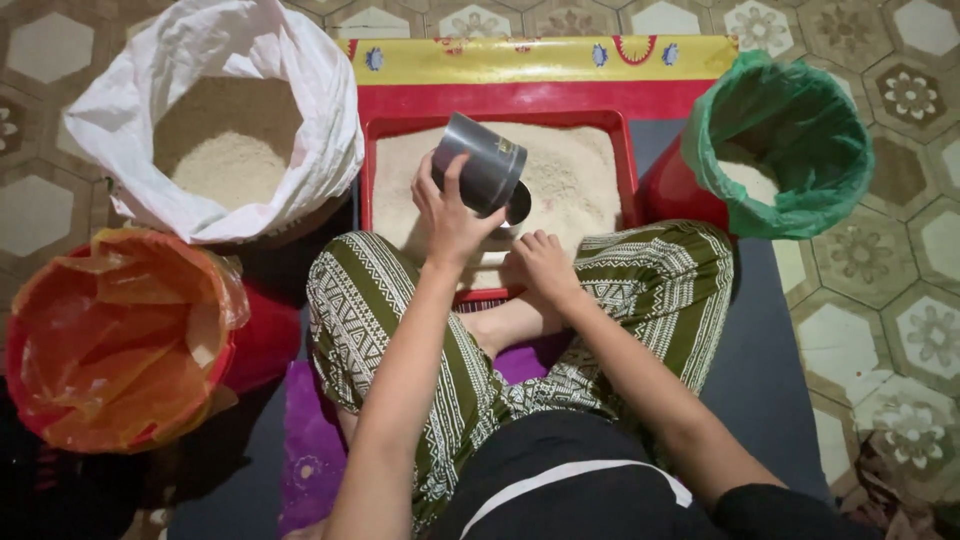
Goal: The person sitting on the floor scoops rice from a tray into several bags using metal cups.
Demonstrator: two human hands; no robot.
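While left hand point(448, 215) tilts grey can point(482, 163); white sack point(215, 60) beside.

A smooth grey cup point(482, 163) with a dull metallic sheen is held over matt, grainy rice point(570, 180) in a glossy red plastic tray point(630, 170). A woven white plastic sack point(215, 60) is seen, and thin, crinkled liners, green point(800, 130) and orange point(110, 330), both faintly glossy. The trousers point(370, 310) are of soft printed cloth.
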